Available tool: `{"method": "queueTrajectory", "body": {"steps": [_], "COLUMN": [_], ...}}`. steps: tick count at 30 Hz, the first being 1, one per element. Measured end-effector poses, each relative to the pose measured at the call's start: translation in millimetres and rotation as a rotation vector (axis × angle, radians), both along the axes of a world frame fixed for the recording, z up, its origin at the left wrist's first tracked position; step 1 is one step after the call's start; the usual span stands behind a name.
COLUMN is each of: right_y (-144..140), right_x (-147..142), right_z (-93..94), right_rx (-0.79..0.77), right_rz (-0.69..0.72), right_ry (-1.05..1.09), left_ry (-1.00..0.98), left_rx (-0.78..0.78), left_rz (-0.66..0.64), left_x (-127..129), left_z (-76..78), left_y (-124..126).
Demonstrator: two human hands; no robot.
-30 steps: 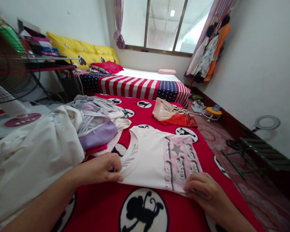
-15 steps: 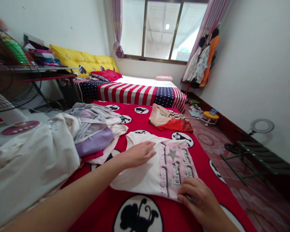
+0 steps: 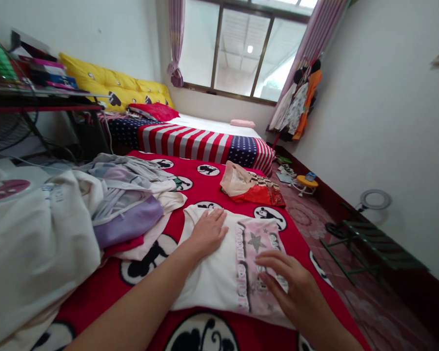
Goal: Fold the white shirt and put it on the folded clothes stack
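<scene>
A white T-shirt (image 3: 208, 270) with a pink printed panel of lettering and stars lies spread on a red blanket (image 3: 146, 314) patterned with black-and-white circles. My left hand (image 3: 209, 231) rests flat on its white part, near the neckline, fingers stretched out. Over the pink print hovers my right hand (image 3: 287, 280), its thumb and fingers apart with nothing between them; it covers some of the lettering. Farther back on the blanket lies a folded beige and red garment (image 3: 252, 187).
At the left is a heap of clothes, with a white garment (image 3: 40, 243) and a purple one (image 3: 129, 222). A fan (image 3: 7, 112) stands beside a table. Behind is a bed (image 3: 201, 144); a green folding stool (image 3: 380, 243) stands right on the tiled floor.
My right hand has let go of the shirt's lower right edge and risen over the print. My left hand has shifted slightly towards the neckline. The view has turned a little.
</scene>
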State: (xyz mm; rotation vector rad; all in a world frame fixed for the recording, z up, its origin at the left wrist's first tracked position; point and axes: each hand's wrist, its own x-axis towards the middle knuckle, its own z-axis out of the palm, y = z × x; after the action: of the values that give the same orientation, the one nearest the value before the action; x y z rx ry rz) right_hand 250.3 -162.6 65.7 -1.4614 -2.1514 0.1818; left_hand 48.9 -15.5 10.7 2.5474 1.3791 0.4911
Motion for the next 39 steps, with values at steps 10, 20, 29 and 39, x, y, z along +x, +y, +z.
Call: {"method": "queueTrajectory", "body": {"steps": [10, 20, 29, 39], "right_y": [90.2, 88.1, 90.6, 86.8], "right_x": [-4.5, 4.9, 16.4, 18.5], "right_z": [-39.4, -46.9, -53.0, -50.3], "right_rx": [-0.270, -0.197, -0.211, 0.044], "right_rz": [-0.332, -0.550, -0.342, -0.266], "right_ry": [-0.392, -0.464, -0.420, -0.373], "left_ry": [0.070, 0.026, 0.056, -0.266], "left_rx": [0.009, 0.057, 0.034, 0.038], "left_rz": [0.245, 0.275, -0.058, 0.115], "left_x": [4.1, 2.3, -15.7, -78.0], "left_z": [4.8, 6.2, 6.6, 14.4], "left_y": [-5.9, -7.8, -4.4, 36.3]}}
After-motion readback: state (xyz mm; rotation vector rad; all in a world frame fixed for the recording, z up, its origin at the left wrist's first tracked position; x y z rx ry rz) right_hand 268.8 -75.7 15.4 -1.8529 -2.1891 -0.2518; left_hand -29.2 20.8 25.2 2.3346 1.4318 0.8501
